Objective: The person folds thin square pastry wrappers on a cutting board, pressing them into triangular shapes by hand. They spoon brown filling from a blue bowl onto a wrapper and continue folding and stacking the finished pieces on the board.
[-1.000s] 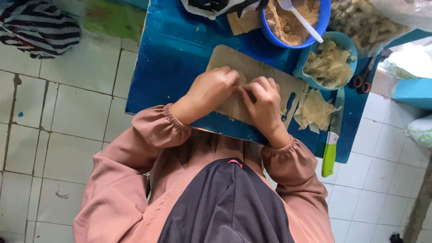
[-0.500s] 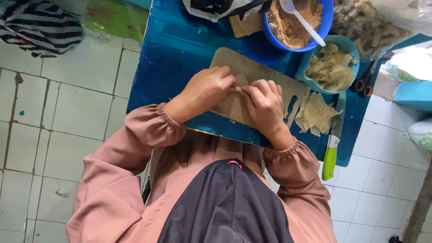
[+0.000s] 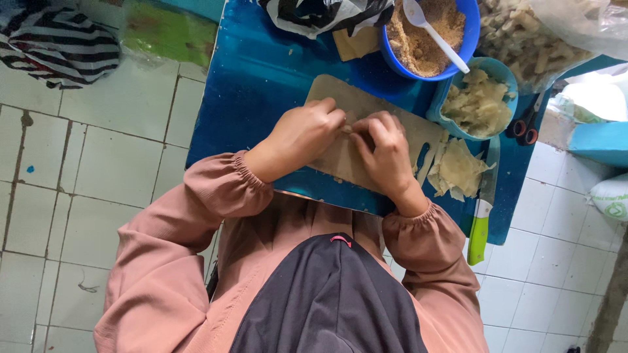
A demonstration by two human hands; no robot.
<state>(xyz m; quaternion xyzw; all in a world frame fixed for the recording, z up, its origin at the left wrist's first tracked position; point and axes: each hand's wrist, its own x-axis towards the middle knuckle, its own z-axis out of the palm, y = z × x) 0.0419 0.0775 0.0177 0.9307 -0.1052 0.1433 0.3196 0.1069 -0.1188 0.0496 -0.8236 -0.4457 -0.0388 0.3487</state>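
My left hand (image 3: 302,137) and my right hand (image 3: 386,153) meet over a tan cutting board (image 3: 327,91) on a blue table (image 3: 261,72). The fingertips of both hands are pinched together on a small pale piece (image 3: 347,129), mostly hidden by the fingers. To the right of the board lies a pile of thin pale sheets (image 3: 458,171). Beyond it stands a light blue bowl of pale mash (image 3: 481,98). A dark blue bowl of brown crumbs (image 3: 418,46) with a white spoon (image 3: 435,34) is at the far side.
A knife with a green handle (image 3: 479,225) lies at the table's right edge, with red-handled scissors (image 3: 525,129) further back. A clear bag of pale pieces (image 3: 530,39) and a black-and-white bag (image 3: 320,13) sit at the far side. A striped cloth (image 3: 59,46) lies on the white tile floor (image 3: 78,196).
Both hands stay together on the board and have edged slightly away from me. The fingers keep working the small pale piece.
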